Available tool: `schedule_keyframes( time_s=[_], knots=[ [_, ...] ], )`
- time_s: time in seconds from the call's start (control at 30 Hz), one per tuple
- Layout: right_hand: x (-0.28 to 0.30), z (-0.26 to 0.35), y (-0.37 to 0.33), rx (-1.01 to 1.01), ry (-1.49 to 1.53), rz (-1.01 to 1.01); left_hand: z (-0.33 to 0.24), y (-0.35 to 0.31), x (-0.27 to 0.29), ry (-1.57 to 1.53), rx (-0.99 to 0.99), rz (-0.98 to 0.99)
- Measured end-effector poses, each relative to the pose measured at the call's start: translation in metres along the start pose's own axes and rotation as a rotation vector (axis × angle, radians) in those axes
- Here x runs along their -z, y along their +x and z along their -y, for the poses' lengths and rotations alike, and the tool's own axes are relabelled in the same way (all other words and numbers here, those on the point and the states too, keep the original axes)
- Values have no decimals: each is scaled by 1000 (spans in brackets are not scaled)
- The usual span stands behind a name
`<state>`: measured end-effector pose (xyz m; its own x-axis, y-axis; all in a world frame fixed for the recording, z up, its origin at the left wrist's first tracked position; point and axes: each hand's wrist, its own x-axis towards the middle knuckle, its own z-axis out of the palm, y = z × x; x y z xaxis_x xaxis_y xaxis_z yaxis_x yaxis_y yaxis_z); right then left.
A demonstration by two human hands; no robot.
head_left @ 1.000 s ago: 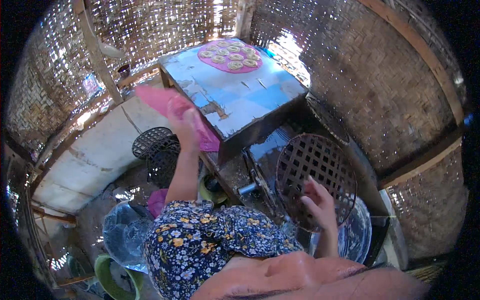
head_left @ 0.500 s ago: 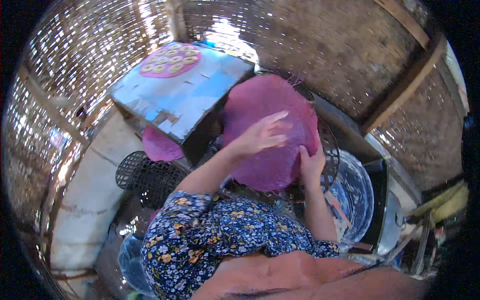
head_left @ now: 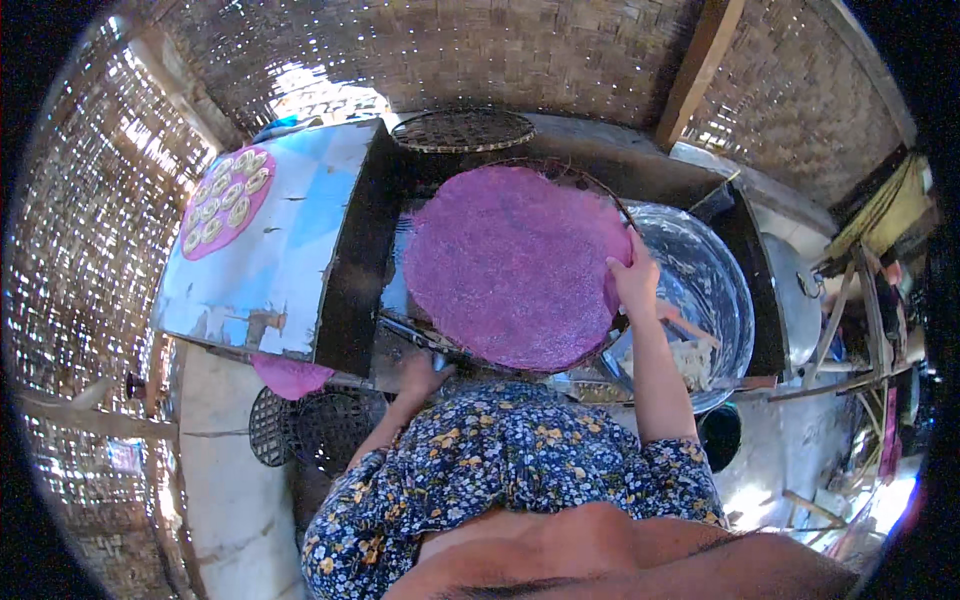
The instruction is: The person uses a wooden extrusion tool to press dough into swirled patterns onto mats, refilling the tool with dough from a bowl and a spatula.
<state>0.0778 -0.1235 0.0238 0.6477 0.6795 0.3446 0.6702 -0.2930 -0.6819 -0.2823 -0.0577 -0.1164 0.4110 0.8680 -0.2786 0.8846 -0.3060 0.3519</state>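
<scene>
A round purple mesh sheet (head_left: pixel 515 265) lies flat in front of me over a round woven rack, whose rim (head_left: pixel 612 195) shows behind it. My right hand (head_left: pixel 637 280) grips the sheet's right edge, thumb on top. Low on the left, my left hand (head_left: pixel 424 377) is at the near edge of the work area, beside the end of a dark bar (head_left: pixel 405 328) with a greyish knob. Its fingers are partly hidden and blurred. On the blue-and-white box top (head_left: pixel 300 240) at the left, a second purple sheet (head_left: pixel 220 232) carries several pale dough rings (head_left: pixel 238 212).
A large basin (head_left: pixel 735 290) smeared with white stands at the right, with pale dough (head_left: pixel 690 362) and a wooden piece in it. Another woven rack (head_left: pixel 463 130) lies at the back. Black plastic baskets (head_left: pixel 325 425) and a purple sheet (head_left: pixel 288 377) are low on the left.
The purple sheet has gone from tilted up in my hands to flat on the rack. My left hand has moved from above it down to the near left. My view has turned right.
</scene>
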Motion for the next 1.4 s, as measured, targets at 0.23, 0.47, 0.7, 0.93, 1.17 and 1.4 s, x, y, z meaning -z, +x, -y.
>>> schedule_keyframes(
  time_s=[0.23,0.47,0.7,0.93,1.17,1.4],
  knots=[
    [4,5,13,-40,-2,-6,0,-9,6,-180,185,-25],
    [1,-12,17,-34,-6,-48,-8,-22,67,-83,143,-94],
    [-2,-28,21,23,65,-83,-24,-40,134,155,-4,-469],
    [33,9,-5,196,-1,-150,-10,-88,204,165,0,-787],
    [40,124,-63,63,905,790,-74,-63,240,-85,-383,-865],
    [26,137,-81,-34,833,888,-147,-15,217,-44,-628,-966]
  ],
)
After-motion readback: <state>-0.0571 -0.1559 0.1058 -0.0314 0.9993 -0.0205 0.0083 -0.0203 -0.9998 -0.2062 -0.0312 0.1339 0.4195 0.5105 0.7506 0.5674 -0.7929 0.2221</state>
